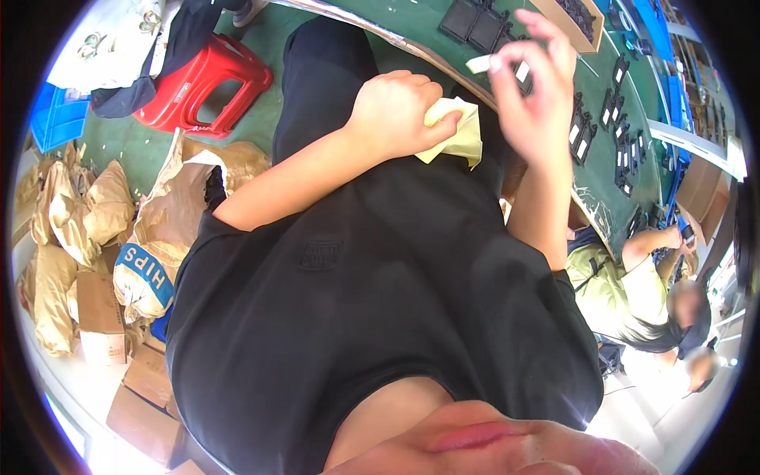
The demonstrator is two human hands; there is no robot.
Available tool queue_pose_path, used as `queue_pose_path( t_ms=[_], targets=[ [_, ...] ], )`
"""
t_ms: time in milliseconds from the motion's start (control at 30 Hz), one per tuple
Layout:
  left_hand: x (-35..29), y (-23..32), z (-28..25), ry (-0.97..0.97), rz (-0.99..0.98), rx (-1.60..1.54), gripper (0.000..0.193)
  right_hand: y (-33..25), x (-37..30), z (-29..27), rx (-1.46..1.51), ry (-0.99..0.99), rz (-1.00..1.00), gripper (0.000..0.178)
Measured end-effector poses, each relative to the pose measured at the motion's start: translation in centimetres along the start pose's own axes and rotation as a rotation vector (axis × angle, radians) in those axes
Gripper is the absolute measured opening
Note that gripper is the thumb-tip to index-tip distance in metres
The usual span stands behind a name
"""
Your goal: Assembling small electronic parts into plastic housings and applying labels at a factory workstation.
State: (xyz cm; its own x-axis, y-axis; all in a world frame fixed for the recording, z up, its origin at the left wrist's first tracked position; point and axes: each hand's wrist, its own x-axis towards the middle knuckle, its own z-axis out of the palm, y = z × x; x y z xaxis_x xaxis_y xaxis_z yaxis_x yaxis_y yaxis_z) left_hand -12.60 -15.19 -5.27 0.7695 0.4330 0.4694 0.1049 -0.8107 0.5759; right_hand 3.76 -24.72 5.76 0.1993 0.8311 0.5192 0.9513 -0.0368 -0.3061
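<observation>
Low in front of my body, my left hand (pixel 400 115) is closed on a crumpled pale-yellow sheet of paper (pixel 457 136), its thumb pressed over it. My right hand (pixel 534 91) is raised over the edge of the green table, pinching a small white label-like piece (pixel 478 64) between thumb and forefinger, other fingers lifted. Just beyond it lie flat black plastic parts (pixel 483 30). More black parts (pixel 582 131), several bearing white rectangles, are spread farther right.
The green tabletop (pixel 546 24) holds an open cardboard box (pixel 574 20) of small dark pieces. A red stool (pixel 218 91), a blue crate (pixel 59 119) and brown paper sacks (pixel 87 202) stand at left. Another person (pixel 625 285) works at the right, hands around a dark part.
</observation>
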Motion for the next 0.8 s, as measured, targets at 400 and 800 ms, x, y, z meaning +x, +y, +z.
queue_pose_path(
  t_ms=[400, 800],
  targets=[
    [-0.6, -1.0, -0.5, -0.017, -0.014, -0.098, 0.033, 8.1, 2.4, 3.4, -0.291, -0.107, 0.088, 0.009],
    [-0.8, -1.0, -0.4, 0.006, -0.021, -0.047, 0.045, 2.4, 3.0, 3.3, -0.419, -0.130, 0.259, 0.014]
  ],
)
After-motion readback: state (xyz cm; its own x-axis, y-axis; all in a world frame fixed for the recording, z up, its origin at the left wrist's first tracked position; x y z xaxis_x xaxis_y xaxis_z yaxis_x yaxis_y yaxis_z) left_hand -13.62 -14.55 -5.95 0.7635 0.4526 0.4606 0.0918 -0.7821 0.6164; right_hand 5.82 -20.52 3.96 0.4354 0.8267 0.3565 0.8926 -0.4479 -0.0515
